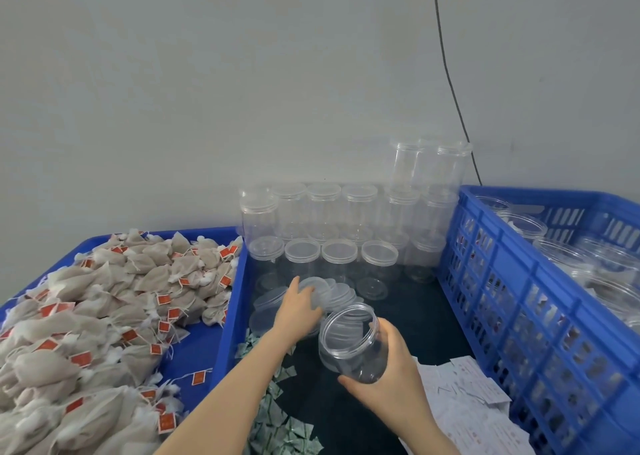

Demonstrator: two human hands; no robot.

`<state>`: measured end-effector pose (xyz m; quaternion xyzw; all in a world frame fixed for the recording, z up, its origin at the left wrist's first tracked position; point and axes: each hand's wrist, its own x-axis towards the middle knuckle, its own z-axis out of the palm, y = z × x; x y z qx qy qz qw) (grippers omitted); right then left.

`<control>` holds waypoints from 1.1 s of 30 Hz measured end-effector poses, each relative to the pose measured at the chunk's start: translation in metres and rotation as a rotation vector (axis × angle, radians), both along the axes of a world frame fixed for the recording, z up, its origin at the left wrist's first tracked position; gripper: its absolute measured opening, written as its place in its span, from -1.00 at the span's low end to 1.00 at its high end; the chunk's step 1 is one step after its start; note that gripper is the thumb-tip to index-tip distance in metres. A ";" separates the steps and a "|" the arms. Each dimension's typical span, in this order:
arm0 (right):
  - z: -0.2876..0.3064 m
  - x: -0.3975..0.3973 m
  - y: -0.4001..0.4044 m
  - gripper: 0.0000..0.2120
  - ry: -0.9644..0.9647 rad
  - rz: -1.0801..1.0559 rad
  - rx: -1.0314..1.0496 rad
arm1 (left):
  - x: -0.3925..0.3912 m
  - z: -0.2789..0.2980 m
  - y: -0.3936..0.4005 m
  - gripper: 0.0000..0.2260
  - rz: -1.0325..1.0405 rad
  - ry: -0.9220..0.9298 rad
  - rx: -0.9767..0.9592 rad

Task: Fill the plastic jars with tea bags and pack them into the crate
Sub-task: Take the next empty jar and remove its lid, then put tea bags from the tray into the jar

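The right hand holds an open clear jar, its fingers curled round the jar's lower body with the thumb across the base end; the jar is tilted, its lidless mouth turned up and away from the palm. Just left of those fingers, the left hand reaches forward and rests on a loose pile of clear lids; the fingers bend over the top lid, though whether they actually pinch it or only touch it cannot be told. The lids lie on the dark surface, just beyond the jar's mouth.

Beyond the left fingertips stand rows of empty lidded jars, two more stacked on top at the far right, against a pale wall. To the right of the right hand sits a blue slatted crate, with filled jars visible inside it. Far to the left of the left hand, a blue tray carries a large heap of tea bags with red tags. Under the left forearm lie small green-and-white sachets, and below the right wrist a spread of white paper labels. A dark cable runs down the wall.
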<state>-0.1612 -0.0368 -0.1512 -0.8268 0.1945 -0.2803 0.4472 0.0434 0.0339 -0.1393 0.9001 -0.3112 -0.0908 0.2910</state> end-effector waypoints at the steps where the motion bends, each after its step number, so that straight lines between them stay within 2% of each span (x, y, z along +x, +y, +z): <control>1: 0.002 0.002 0.001 -0.18 -0.007 0.009 0.009 | -0.001 0.003 0.001 -0.49 -0.009 0.009 0.000; 5: 0.006 0.007 0.009 -0.20 -0.037 0.061 0.092 | -0.005 0.025 0.004 -0.58 -0.039 -0.018 -0.052; 10: 0.007 0.019 0.029 -0.17 -0.010 0.144 0.186 | 0.005 0.070 0.022 -0.74 0.025 -0.137 -0.277; 15: 0.010 0.027 0.048 -0.21 -0.011 0.240 0.237 | 0.031 0.083 0.069 -0.78 0.212 -0.232 -0.209; 17: 0.011 0.029 0.051 -0.18 -0.010 0.262 0.247 | 0.043 0.078 0.093 -0.78 0.276 -0.228 -0.083; 18: 0.011 0.031 0.051 -0.16 -0.007 0.268 0.257 | 0.047 0.074 0.105 -0.78 0.272 -0.226 0.040; 20: 0.011 0.033 0.052 -0.16 -0.001 0.281 0.283 | 0.052 0.065 0.127 -0.73 0.188 -0.199 0.369; 22: 0.010 0.036 0.054 -0.18 0.007 0.301 0.293 | 0.048 0.052 0.145 -0.59 0.052 -0.102 0.668; 24: 0.009 0.038 0.059 -0.17 0.008 0.316 0.301 | 0.041 0.036 0.159 -0.52 -0.048 0.017 0.856; 26: 0.007 0.041 0.065 -0.20 -0.002 0.335 0.309 | 0.034 0.022 0.169 -0.50 -0.071 0.094 0.918; 29: 0.003 0.044 0.073 -0.21 -0.011 0.364 0.320 | 0.028 0.014 0.176 -0.52 -0.011 0.161 0.864; 31: 0.001 0.045 0.076 -0.21 -0.014 0.370 0.334 | 0.029 0.018 0.181 -0.50 0.019 0.094 0.886; 33: 0.000 0.045 0.078 -0.22 -0.009 0.378 0.350 | 0.031 0.024 0.185 -0.56 0.109 -0.072 0.957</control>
